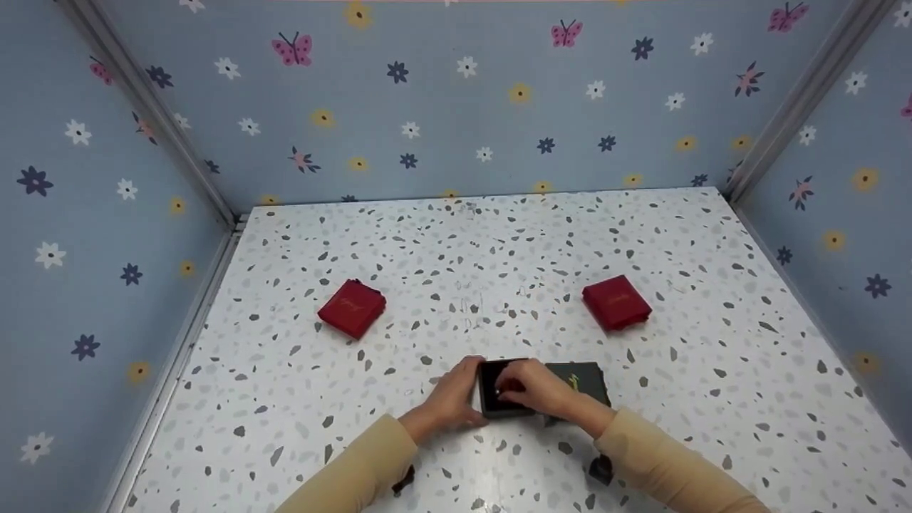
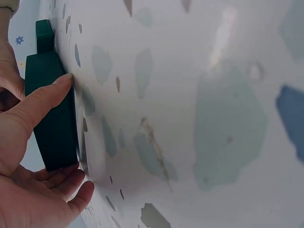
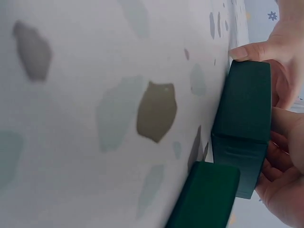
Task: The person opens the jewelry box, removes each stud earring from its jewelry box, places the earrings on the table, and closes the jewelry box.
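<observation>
An open dark green box [image 1: 487,412] with a black inside stands near the front middle in the head view. At its left end, my left hand [image 1: 453,396] holds it, thumb on the near side and fingers round the far side. My right hand [image 1: 533,387] reaches over the box from the right, its curled fingertips down in the black inside. Whether they pinch something small there is hidden. Under the right wrist lies a dark green lid [image 1: 586,375] with a gold mark. In the left wrist view the left thumb lies against the box's side [image 2: 54,128].
Two red folded pouches with faint gold lettering lie farther back, one left [image 1: 353,308] and one right [image 1: 617,303]. The speckled white tabletop [image 1: 456,256] is walled by blue flowered panels [image 1: 456,100] at the back and both sides.
</observation>
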A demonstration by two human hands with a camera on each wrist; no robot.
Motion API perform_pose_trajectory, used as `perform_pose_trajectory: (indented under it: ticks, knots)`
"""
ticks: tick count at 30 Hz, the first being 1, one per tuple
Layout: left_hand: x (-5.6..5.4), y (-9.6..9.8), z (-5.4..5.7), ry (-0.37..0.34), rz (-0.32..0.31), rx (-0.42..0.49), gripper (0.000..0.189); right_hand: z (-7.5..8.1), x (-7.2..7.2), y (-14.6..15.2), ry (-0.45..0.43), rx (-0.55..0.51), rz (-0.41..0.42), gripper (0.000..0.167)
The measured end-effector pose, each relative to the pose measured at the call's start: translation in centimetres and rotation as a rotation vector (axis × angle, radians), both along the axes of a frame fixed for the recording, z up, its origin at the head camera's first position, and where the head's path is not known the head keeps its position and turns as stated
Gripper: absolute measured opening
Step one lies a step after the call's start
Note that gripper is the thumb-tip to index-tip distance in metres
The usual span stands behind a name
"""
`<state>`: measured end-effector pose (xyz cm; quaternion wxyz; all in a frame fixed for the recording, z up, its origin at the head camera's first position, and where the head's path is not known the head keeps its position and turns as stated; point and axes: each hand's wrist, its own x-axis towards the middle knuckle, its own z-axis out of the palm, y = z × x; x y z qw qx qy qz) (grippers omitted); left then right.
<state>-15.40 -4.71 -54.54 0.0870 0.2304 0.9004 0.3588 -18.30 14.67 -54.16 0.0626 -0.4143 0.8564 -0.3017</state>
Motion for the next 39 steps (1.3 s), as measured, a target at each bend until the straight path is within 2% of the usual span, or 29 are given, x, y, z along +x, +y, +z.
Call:
perform_pose_trajectory:
  ticks: [8, 16, 30, 39]
  knots:
    - [0.0, 0.1, 0.0, 0.0, 0.003, -0.003, 0.087, -0.4, 0.0, -0.2, 0.018, -0.025, -0.03, 0.006]
    - [0.0, 0.1, 0.0, 0.045, -0.013, -0.004, 0.086, -0.7, 0.2, -0.3, 0.095, -0.035, -0.036, 0.006]
    - [0.0, 0.2, -0.1, 0.05, -0.013, -0.005, 0.086, -0.2, 0.3, -0.1, 0.002, -0.058, -0.051, 0.005]
    - [-0.2, 0.2, -0.1, 0.026, 0.001, -0.015, 0.088, 0.4, -0.2, 0.1, -0.046, -0.071, -0.052, 0.005]
